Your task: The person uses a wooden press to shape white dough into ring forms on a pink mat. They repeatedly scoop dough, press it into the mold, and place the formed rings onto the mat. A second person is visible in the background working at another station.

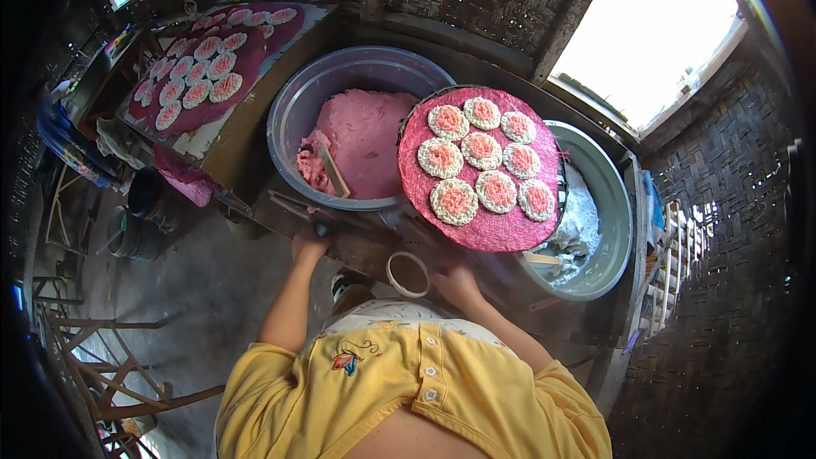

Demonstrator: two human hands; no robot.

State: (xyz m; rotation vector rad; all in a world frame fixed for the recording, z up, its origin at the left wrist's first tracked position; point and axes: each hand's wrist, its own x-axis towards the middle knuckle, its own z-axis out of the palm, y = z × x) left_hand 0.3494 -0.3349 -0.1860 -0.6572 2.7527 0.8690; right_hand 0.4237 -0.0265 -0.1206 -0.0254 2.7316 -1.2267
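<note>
My left hand is at the near edge of the wooden bench, its fingers curled at a small dark object that I cannot identify. My right hand is beside a pale round rim with a brownish inside; its fingers are blurred, and whether they grip the rim is unclear. Ahead of it, a round pink mat carries several white lacy discs with pink centres. The mat overlaps two tubs. In the purple-grey tub lies pink dough with a flat wooden paddle stuck in it.
At right, a grey-green tub holds a whitish mass and a pale paddle. More discs lie on pink sheets on the left table. Dark buckets and a wooden frame stand at left. Woven walls enclose the room.
</note>
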